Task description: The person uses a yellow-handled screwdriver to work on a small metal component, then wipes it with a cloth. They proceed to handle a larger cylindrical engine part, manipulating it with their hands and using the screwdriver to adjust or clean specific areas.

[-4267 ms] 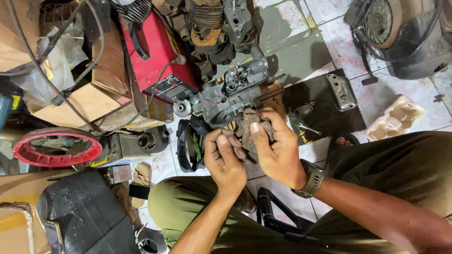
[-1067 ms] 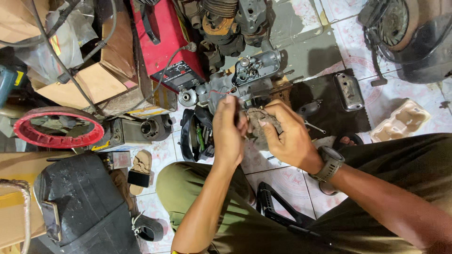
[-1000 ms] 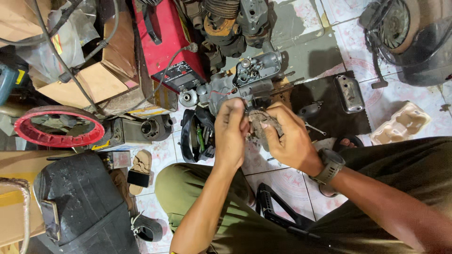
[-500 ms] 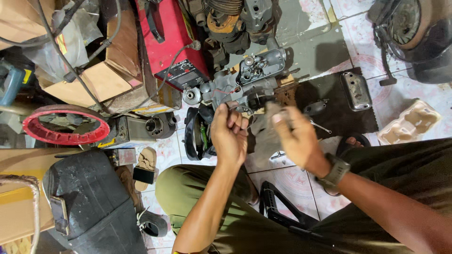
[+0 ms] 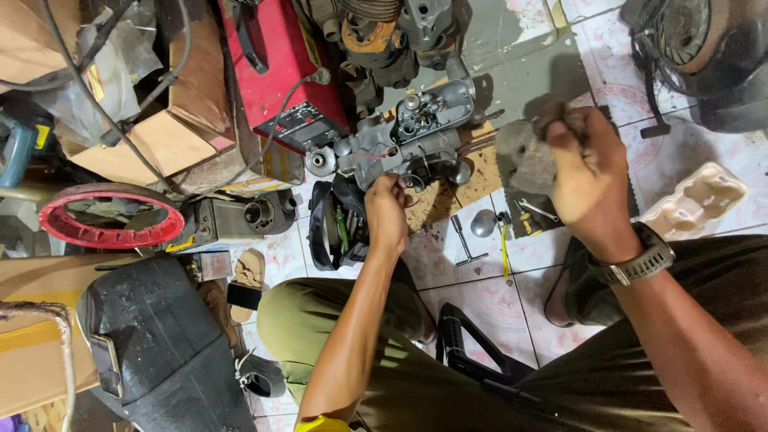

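The right hand [image 5: 582, 168] is raised above the floor with its fingers clamped around a grey, grimy engine cover [image 5: 524, 152], which it holds clear of the main assembly; a wristwatch [image 5: 640, 262] sits on that wrist. The left hand [image 5: 386, 214] is lower and to the left, its fingers curled together against the near face of the grey engine block [image 5: 408, 136]; whether they pinch a small part there cannot be told. The engine block rests on a brown board [image 5: 448, 188] laid on the tiled floor [image 5: 496, 296], and the removed cover hangs just to the right of it, apart from the block. Below the cover, on the floor, lie a T-handle wrench [image 5: 462, 240], a round metal piece [image 5: 483, 222], a yellow-handled tool [image 5: 504, 248] and a small spanner [image 5: 534, 210]. Just left of the left hand sits a black pouch [image 5: 332, 228] with tools in it. Further left are a grey cylinder part [image 5: 240, 218], a red ring-shaped cover [image 5: 108, 216] and a black seat [image 5: 156, 344]. Behind the block stand a red machine casing [image 5: 280, 72] and cardboard boxes [image 5: 164, 136]. To the far right rests a moulded pulp tray [image 5: 696, 204]. The person's olive trousers [image 5: 416, 376] fill the lower edge of the view.
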